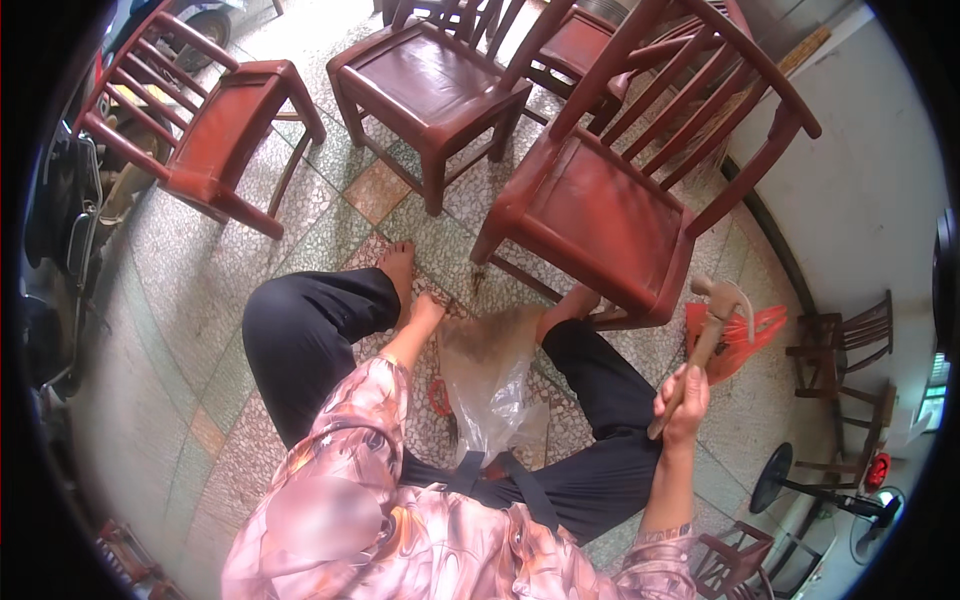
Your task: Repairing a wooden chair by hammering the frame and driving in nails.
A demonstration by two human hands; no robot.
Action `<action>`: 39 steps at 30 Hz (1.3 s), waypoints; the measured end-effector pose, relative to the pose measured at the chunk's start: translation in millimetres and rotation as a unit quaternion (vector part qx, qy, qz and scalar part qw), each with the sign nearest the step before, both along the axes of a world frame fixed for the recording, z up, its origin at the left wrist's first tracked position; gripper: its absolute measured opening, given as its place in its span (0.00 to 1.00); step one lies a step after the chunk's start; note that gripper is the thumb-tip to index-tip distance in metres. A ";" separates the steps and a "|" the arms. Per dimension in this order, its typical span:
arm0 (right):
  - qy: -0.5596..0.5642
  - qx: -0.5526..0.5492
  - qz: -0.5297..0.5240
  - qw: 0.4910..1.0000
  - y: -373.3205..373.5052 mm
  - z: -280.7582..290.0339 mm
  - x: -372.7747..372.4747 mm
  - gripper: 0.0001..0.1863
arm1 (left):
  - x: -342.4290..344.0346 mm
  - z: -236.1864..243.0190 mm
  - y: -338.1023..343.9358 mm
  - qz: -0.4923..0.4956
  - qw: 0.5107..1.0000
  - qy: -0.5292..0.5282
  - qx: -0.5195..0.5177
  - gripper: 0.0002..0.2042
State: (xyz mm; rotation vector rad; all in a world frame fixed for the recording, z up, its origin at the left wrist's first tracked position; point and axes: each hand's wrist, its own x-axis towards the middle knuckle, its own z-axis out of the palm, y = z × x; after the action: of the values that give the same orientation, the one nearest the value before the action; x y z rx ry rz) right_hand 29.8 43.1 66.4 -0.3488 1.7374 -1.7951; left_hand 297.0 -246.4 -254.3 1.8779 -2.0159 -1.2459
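My right hand (684, 402) is wrapped round the wooden handle of a claw hammer (712, 335), raised above my right thigh with its head pointing up. Down on the floor beside my bare left foot (397, 270), my left hand (430, 308) is closed. Whatever its fingers grip, if anything, is too small to make out. Between my legs lies a clear plastic bag (487, 395) with something brownish (495, 337) at its far end. A small red loop-shaped thing (440, 396) rests left of the bag.
A red wooden chair (610, 220) stands close ahead on the right. Two more chairs stand farther off, one in the middle (425, 75) and one leftward (225, 130). An orange-red plastic bag (745, 340) sits behind the hammer. At right are a fan (775, 478) and the wall (850, 130).
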 end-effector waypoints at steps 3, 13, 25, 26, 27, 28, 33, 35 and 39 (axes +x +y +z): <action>-0.100 -0.036 -0.095 0.990 1.0 6.1 -6.1 0.18 | -5.4 -15.7 5.4 -0.019 1.000 -0.017 -0.018 0.11; -0.236 -0.054 -0.148 0.959 1.8 20.1 -18.0 0.15 | -98.5 -45.5 -1.6 -0.104 0.989 -0.104 -0.029 0.12; -0.208 0.004 -0.096 0.973 -5.4 22.0 -15.4 0.11 | -109.2 -62.6 6.5 -0.151 0.980 -0.118 -0.063 0.14; -0.204 0.003 -0.102 0.974 -4.9 22.8 -14.7 0.11 | -101.6 -67.2 3.7 -0.150 0.979 -0.120 -0.069 0.14; -0.210 -0.007 -0.096 0.973 -5.2 23.0 -13.9 0.11 | -86.8 -76.1 -2.7 -0.127 0.982 -0.129 -0.051 0.11; -0.213 -0.016 -0.102 0.972 -1.8 24.5 -15.6 0.10 | -90.3 -76.8 0.0 -0.116 0.985 -0.127 -0.025 0.09; -0.228 -0.043 -0.126 0.964 8.3 31.5 -18.7 0.08 | -75.8 -42.0 36.6 0.073 0.928 0.187 0.315 0.06; -0.222 -0.044 -0.122 0.966 12.4 28.0 -18.8 0.08 | -74.0 -12.9 45.5 0.140 0.823 0.346 0.427 0.05; -0.239 -0.065 -0.105 0.963 19.4 19.1 -22.5 0.07 | -95.7 66.3 57.1 0.167 0.640 0.529 0.532 0.11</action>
State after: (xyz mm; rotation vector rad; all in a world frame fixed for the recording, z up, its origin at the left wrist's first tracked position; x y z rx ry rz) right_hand 7.4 62.5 85.5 0.2148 1.3555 -1.9471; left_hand 201.3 -189.3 -188.0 0.9361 -0.2084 -2.7201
